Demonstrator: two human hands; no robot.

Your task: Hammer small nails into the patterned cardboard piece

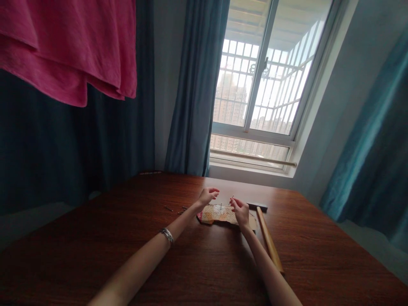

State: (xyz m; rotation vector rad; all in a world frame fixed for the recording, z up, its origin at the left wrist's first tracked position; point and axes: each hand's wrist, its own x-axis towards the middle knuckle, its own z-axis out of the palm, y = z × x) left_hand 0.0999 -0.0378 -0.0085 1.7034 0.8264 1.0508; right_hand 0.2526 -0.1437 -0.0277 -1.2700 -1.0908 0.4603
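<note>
A small patterned piece of cloth or paper [214, 213], cream with orange and pink patches, lies on the brown wooden table [197, 263]. My left hand [208, 195] hovers just above its far left side, fingers curled in a pinch. My right hand [239, 211] rests at its right end, pinching a thin needle-like pin that sticks up. A second thin pin [221, 206] stands upright in the piece between my hands. What the left fingers hold is too small to make out.
A long wooden stick [269, 240] lies to the right of my right arm. A dark flat bar [257, 206] sits behind it. Small thin pins [168, 208] lie left of the piece. Behind are a window, blue curtains and a hanging pink cloth [73, 46].
</note>
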